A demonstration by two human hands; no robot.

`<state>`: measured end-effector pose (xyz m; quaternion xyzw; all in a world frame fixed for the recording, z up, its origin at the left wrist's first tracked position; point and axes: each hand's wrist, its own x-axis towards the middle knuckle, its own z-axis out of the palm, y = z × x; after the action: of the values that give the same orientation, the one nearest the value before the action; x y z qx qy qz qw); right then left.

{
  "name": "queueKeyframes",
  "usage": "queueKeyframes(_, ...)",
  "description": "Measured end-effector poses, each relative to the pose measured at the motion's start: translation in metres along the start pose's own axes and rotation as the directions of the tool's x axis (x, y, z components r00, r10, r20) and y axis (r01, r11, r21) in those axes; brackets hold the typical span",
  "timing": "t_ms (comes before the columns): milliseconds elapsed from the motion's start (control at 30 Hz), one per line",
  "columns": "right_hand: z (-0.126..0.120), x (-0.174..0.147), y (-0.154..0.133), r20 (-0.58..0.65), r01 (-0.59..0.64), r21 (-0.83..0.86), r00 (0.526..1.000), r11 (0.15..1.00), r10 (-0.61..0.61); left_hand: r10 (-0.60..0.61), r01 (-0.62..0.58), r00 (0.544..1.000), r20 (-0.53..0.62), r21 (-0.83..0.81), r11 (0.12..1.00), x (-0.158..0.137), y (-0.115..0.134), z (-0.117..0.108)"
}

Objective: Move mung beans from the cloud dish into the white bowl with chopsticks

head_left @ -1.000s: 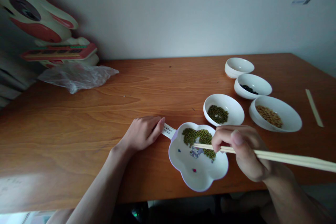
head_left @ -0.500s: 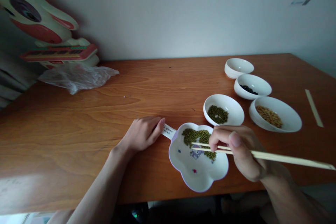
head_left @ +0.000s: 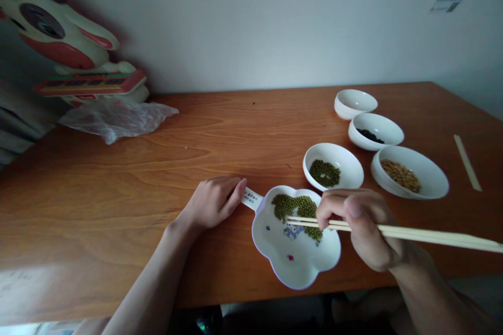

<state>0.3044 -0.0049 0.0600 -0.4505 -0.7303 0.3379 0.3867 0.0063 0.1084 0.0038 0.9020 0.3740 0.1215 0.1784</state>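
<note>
My left hand is closed around the handle of a flower-shaped dish with a purple rim and cartoon prints. Green mung beans lie in the far part of this dish. A pair of chopsticks is gripped in my right hand, with the tips close together over the dish's middle, at the edge of the beans. Whether a bean sits between the tips is too small to tell. Just beyond the dish stands a white bowl with more mung beans.
To the right are a white bowl of tan beans, one of black beans and a further white bowl. A paper strip lies far right. At the back left, a plastic bag lies by a cow-shaped toy.
The chopstick tips have drawn closer together over the dish. My left hand stays on the handle, and the whole view has shifted very slightly.
</note>
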Motion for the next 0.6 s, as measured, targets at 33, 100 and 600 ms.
queueKeyframes(33, -0.004, -0.001, 0.0, -0.015, 0.003, 0.014, 1.0, 1.0, -0.003, -0.002, 0.002, 1.0, 0.002, 0.001, 1.0, 0.0, 0.0, 0.0)
queueKeyframes(100, -0.018, -0.006, 0.002, -0.072, 0.002, 0.018, 0.997, 1.0, -0.001, -0.007, 0.007, 1.0, 0.009, 0.005, 1.0, 0.001, 0.001, -0.001)
queueKeyframes(600, -0.04, -0.017, -0.002, -0.146, -0.086, 0.035, 0.985, 0.996, 0.09, -0.005, 0.005, 1.0, -0.007, 0.004, 1.0, 0.002, 0.004, -0.002)
